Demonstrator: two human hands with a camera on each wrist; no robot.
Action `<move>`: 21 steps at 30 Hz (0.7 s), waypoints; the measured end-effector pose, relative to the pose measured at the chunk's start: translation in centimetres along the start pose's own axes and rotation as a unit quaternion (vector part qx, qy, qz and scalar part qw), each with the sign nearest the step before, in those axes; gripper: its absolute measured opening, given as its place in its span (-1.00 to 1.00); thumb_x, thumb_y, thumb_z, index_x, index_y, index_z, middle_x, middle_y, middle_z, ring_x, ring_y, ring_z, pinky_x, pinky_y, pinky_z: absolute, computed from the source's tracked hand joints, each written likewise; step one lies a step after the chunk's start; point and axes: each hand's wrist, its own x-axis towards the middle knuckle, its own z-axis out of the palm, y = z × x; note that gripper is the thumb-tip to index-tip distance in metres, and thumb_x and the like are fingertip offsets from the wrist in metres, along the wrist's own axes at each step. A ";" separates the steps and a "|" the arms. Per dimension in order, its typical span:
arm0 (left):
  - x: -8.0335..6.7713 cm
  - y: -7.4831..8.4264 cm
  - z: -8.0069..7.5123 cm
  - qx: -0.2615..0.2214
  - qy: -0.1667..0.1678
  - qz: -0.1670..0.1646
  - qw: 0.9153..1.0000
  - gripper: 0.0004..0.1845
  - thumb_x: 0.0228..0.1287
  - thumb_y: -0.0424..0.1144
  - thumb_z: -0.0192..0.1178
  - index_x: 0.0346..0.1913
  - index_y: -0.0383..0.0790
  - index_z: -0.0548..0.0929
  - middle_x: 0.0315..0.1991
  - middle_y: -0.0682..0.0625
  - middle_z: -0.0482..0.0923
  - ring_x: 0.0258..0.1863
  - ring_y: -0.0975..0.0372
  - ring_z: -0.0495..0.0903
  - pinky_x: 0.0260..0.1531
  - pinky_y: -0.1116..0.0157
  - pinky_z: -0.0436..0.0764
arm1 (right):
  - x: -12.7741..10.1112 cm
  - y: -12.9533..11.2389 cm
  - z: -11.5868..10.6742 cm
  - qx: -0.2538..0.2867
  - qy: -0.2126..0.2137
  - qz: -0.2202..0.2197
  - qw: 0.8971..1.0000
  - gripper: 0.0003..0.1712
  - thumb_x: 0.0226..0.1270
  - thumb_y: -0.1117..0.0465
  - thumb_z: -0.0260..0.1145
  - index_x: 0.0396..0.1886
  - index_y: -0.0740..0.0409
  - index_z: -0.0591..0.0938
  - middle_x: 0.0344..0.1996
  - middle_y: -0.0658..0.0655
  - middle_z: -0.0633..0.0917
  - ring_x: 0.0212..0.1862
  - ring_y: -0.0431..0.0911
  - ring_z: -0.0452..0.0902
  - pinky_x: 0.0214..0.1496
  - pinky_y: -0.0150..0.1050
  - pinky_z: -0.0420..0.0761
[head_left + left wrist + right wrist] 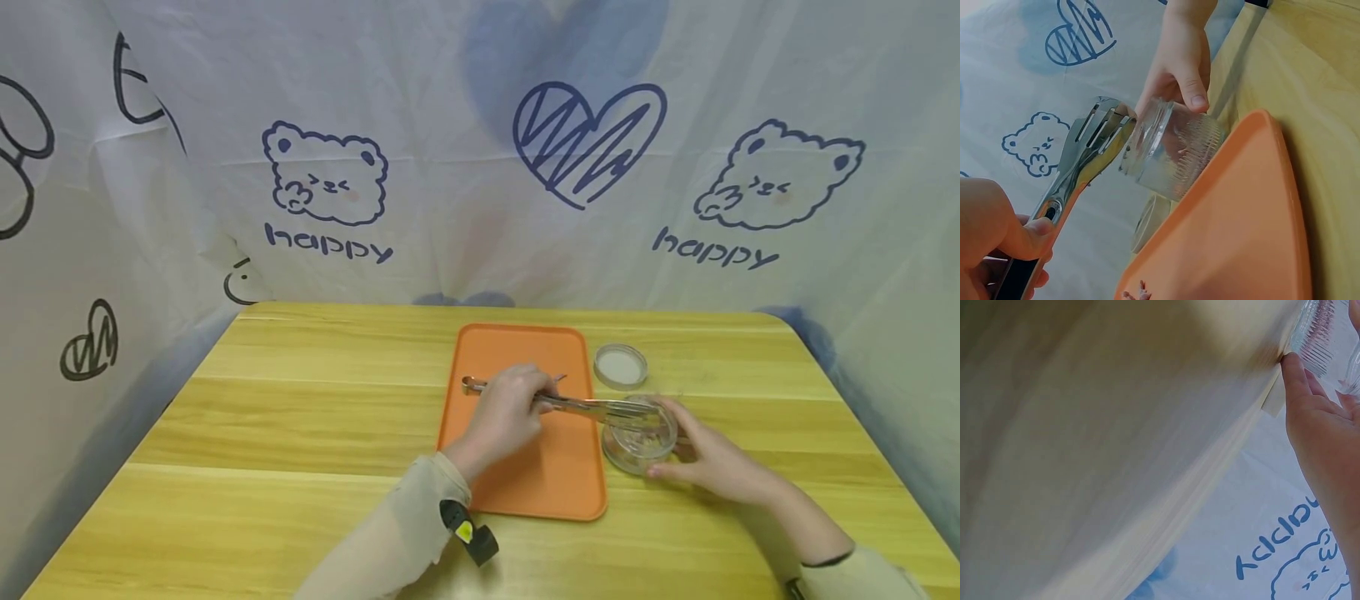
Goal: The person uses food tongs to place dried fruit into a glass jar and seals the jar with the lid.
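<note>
My left hand (534,393) grips a pair of metal tongs (592,407) over the orange tray (525,475). The tong tips reach the mouth of a clear ribbed glass jar (639,442) just right of the tray. My right hand (678,446) holds the jar from the right, thumb in front and fingers behind. The left wrist view shows the slotted tongs (1085,159) at the rim of the jar (1172,153), the right hand (1175,69) curled round the glass, and the left hand (997,231) on the handle. In the right wrist view only the right hand (1322,431) and a bit of the jar (1319,328) show.
A round lid (620,365) lies on the wooden table (300,433) behind the jar. A small pinkish bit (1141,290) lies on the tray (1241,237). A white printed cloth (480,150) walls the table at the back and both sides.
</note>
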 end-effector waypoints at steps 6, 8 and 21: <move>0.3 -0.8 -1.2 -0.006 0.022 -0.006 1.000 -0.88 0.13 -0.46 0.32 -0.32 -0.17 0.69 -0.36 0.04 0.61 -0.32 0.21 0.58 -0.25 0.29 0.57 | 0.0 -0.2 0.0 -0.013 0.002 0.009 1.000 0.10 0.10 0.05 0.47 0.49 0.12 0.01 0.25 0.37 0.38 0.22 0.19 0.39 0.17 -0.39 0.37; 0.3 -1.4 -1.8 -0.006 0.032 -0.014 0.999 -0.89 0.14 -0.46 0.32 -0.33 -0.18 0.68 -0.37 0.02 0.61 -0.32 0.19 0.58 -0.26 0.27 0.56 | 0.0 -0.2 0.1 -0.017 0.004 0.009 1.000 0.09 0.10 0.05 0.47 0.49 0.13 0.02 0.25 0.39 0.37 0.21 0.20 0.40 0.18 -0.28 0.41; -0.7 -7.3 -3.5 0.000 0.074 -0.100 0.992 -0.88 0.08 -0.48 0.35 -0.35 -0.23 0.67 -0.38 -0.02 0.57 -0.36 0.14 0.54 -0.33 0.19 0.54 | -0.1 -0.5 0.1 -0.018 0.001 -0.007 1.000 0.08 0.12 0.06 0.45 0.49 0.18 0.01 0.26 0.44 0.33 0.20 0.26 0.38 0.17 0.03 0.39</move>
